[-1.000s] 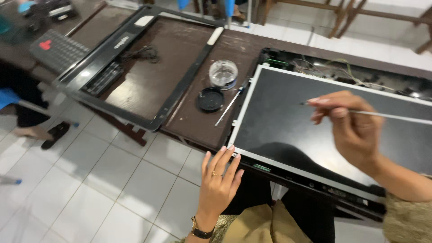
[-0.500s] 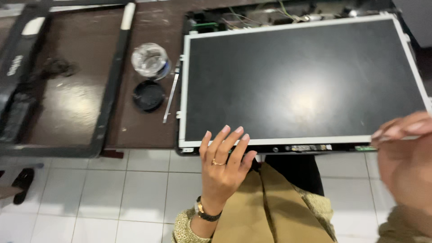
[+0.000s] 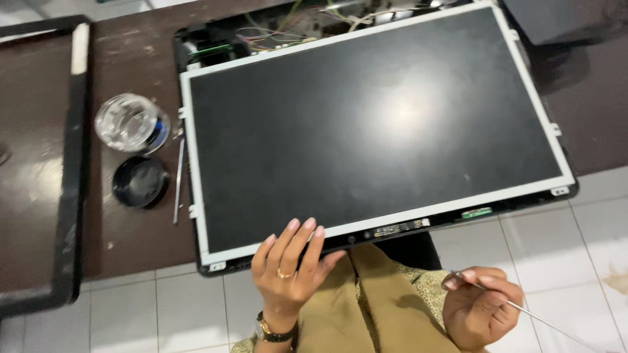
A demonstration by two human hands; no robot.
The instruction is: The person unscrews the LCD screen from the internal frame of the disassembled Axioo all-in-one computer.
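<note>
On the table (image 3: pixel 140 59), a jar (image 3: pixel 127 122) and lid (image 3: pixel 139 182) are placed at the panel's (image 3: pixel 366 124) nine o'clock, a frame (image 3: pixel 69 170) beyond.

— Bright, even light from above; a soft white glare sits on the dark screen panel (image 3: pixel 373 131).
— Sharp at the centre — faint motion blur on the right hand (image 3: pixel 481 307), and the top right corner falls dim.

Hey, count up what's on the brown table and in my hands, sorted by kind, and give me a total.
Display panel, dark screen with white frame: 1
Black bezel frame at the left: 1
Clear round container: 1
Black round lid: 1
Thin metal tool lying beside the panel: 1
Thin metal rod held in the right hand: 1
Total: 6
The left hand rests its fingers on the panel's near edge.
</note>
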